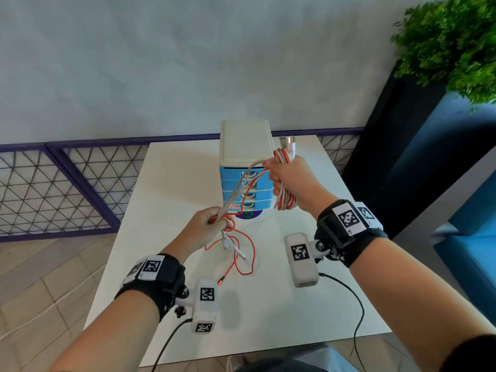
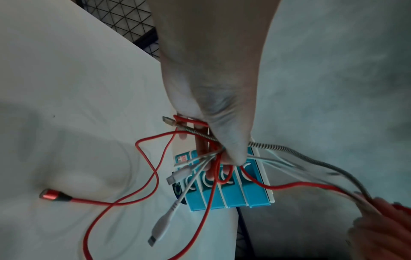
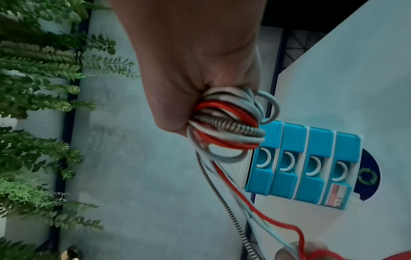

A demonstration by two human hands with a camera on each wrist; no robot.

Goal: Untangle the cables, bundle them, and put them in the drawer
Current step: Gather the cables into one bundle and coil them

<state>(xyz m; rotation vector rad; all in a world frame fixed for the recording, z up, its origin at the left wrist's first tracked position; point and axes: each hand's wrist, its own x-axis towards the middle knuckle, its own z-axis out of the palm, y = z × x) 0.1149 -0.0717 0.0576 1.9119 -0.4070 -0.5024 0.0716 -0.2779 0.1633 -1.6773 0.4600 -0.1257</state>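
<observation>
Gripping cables [image 1: 243, 193]: both hands, above table [image 1: 308, 312].

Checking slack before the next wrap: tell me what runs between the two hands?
Cable strands span from left hand to right hand, crossing the drawer unit; head view.

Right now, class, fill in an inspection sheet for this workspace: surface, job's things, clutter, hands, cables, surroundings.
Surface: white table, bare in front.
Job's things: drawer unit with four blue drawers, all closed, standing at the table's far end.
Clutter: nothing seen.
Hands: right hand grips the coiled bundle; left hand pinches the strands still to be wound.
Cables: red cable, white cables and a braided cable run between the hands; loose ends hang to the table.
Surroundings: grey wall, purple mesh railing, green plant, blue seating.
</observation>
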